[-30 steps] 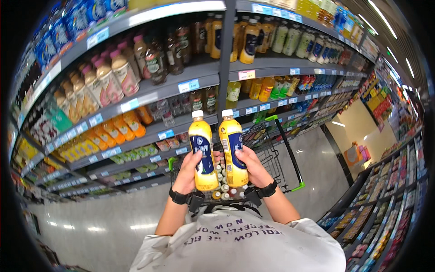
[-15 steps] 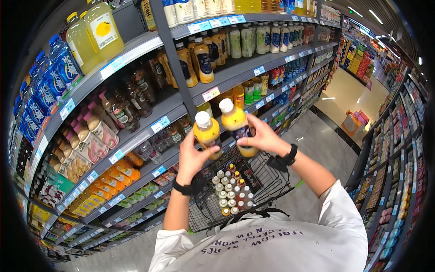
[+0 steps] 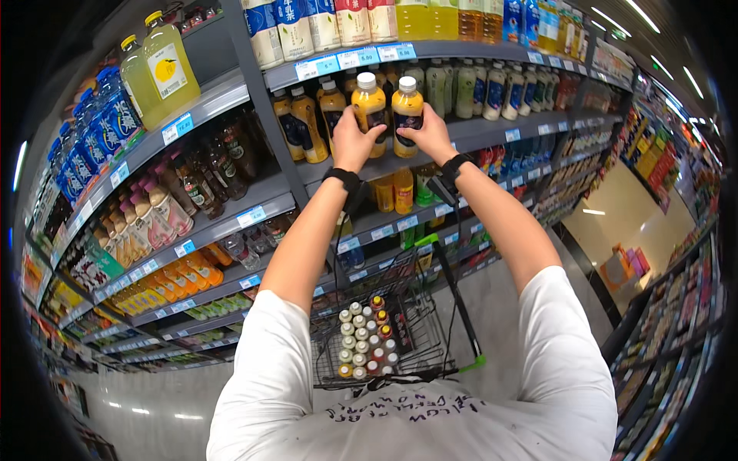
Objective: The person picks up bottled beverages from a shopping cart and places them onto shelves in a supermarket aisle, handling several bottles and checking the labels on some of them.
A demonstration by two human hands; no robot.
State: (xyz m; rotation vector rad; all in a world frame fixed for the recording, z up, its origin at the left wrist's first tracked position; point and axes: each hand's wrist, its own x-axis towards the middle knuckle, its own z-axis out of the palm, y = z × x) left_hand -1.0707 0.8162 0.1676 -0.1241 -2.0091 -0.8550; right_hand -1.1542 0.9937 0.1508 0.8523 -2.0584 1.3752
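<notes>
Arms: both yours raised, extended | left hand (image 3: 352,142): fingers wrapped round one white-capped orange plastic juice bottle (image 3: 370,107) | right hand (image 3: 432,137): gripping a second matching bottle (image 3: 407,110) | count: 2 bottles, upright, side by side at grey metal shelf (image 3: 469,134) front edge.

This is a shop, with long shelves (image 3: 231,223) full of drink bottles (image 3: 165,65), little price tags (image 3: 178,127) and a shopping cart (image 3: 400,338).
</notes>
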